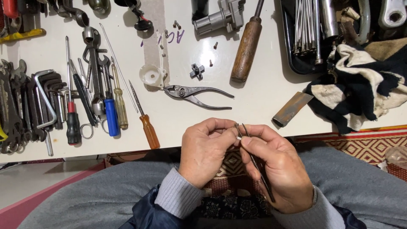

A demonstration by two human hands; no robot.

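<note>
Both hands are up together over the lap, just off the near edge of the white table [263,106]. The left hand [203,152] is curled, fingertips pinching a small metal part [238,129] that barely shows between the fingers. The right hand [275,167] grips dark tweezers [254,159], thumb and forefinger pressing them, tips up against the part, tail running back across the palm toward the wrist.

Just beyond the hands, pliers [197,95] lie on the table, jaws left, touching a white plastic piece [151,76]. An orange-handled screwdriver [148,129] sits left of the hands at the table edge. Further left, a blue screwdriver [111,116], a yellow one [121,110], a red-and-black one [73,123], then hex keys [44,95] and wrenches [12,110]. Far side: a wooden handle [246,48], a grey metal part [218,19], loose screws [213,53] and a small black cross piece [197,71]. To the right, a flat rusty bar [292,109], a black-and-white rag [364,85], a dark tray [294,63] of steel rods [306,27].

Nothing lies between the hands and the table.
</note>
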